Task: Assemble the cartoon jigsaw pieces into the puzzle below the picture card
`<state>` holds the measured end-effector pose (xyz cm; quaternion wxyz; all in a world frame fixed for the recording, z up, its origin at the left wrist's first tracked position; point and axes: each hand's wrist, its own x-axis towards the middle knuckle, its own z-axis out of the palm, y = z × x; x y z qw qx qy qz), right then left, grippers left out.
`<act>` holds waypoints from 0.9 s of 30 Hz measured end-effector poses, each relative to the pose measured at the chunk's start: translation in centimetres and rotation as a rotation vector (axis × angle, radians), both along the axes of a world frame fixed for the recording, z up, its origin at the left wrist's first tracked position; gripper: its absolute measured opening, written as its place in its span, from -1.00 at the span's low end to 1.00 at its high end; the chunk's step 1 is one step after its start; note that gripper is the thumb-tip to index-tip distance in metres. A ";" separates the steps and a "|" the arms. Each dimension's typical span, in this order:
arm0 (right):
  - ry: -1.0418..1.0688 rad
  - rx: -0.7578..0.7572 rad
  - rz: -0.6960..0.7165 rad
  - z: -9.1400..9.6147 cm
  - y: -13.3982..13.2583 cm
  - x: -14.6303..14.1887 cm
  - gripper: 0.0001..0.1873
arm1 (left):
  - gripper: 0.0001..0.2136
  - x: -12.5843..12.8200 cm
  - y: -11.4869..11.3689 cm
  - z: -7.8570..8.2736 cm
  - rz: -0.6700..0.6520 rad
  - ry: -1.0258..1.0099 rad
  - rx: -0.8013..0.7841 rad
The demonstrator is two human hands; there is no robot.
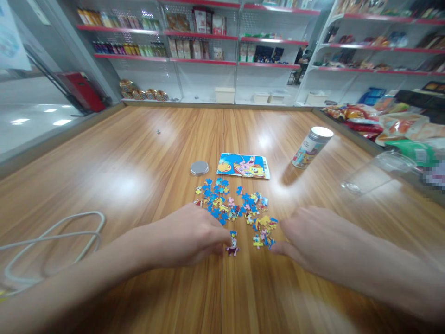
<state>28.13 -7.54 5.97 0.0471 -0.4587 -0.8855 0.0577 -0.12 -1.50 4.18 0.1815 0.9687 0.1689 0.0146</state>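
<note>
Several small jigsaw pieces (236,206), mostly blue and yellow, lie scattered on the wooden table (139,176). My left hand (189,234) rests knuckles up beside the pile, fingers curled, its fingertips pinching or touching a joined piece (232,245) at the pile's near edge. My right hand (313,236) lies at the pile's right side, fingers pointing left and reaching the nearest loose pieces (266,239); it is smeared by motion. Beyond the pile lies the colourful reference picture card (243,165).
A round metal lid (199,168) sits left of the card. A tilted cylindrical puzzle can (311,147) stands to the right. A white cable (52,241) loops at the left. Snack packets (382,123) and a clear container (385,174) crowd the right edge. Store shelves (201,46) stand behind.
</note>
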 end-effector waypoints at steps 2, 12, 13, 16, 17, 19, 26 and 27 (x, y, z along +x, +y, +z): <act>-0.215 -0.235 -0.095 -0.4 1.6 -0.3 -0.67 | -0.81 0.2 0.0 -0.7 -0.031 -0.011 -0.003; -0.211 -0.492 -0.178 -2.7 6.2 -1.1 -0.34 | -0.86 0.0 0.8 -2.6 -0.051 -0.075 0.042; -0.197 -0.564 -0.184 -2.5 6.3 -1.1 -0.37 | -0.86 0.0 0.7 -2.7 -0.058 -0.087 0.056; -0.126 -0.758 -0.215 -2.0 6.5 -0.9 -0.45 | -0.84 0.1 0.5 -3.1 -0.086 -0.142 0.134; -0.101 -0.795 -0.232 -2.0 6.6 -0.8 -0.47 | -0.82 0.1 0.3 -3.3 -0.096 -0.166 0.164; -0.065 -0.852 -0.256 -2.1 6.8 -0.6 -0.50 | -0.81 0.3 -0.1 -3.6 -0.121 -0.213 0.210; -0.041 -0.930 -0.228 -2.5 7.5 0.1 -0.53 | -0.80 0.9 -0.9 -4.2 -0.143 -0.228 0.268; -0.068 -0.867 -0.195 -2.1 7.3 0.1 -0.55 | -0.80 0.9 -0.9 -4.2 -0.141 -0.230 0.265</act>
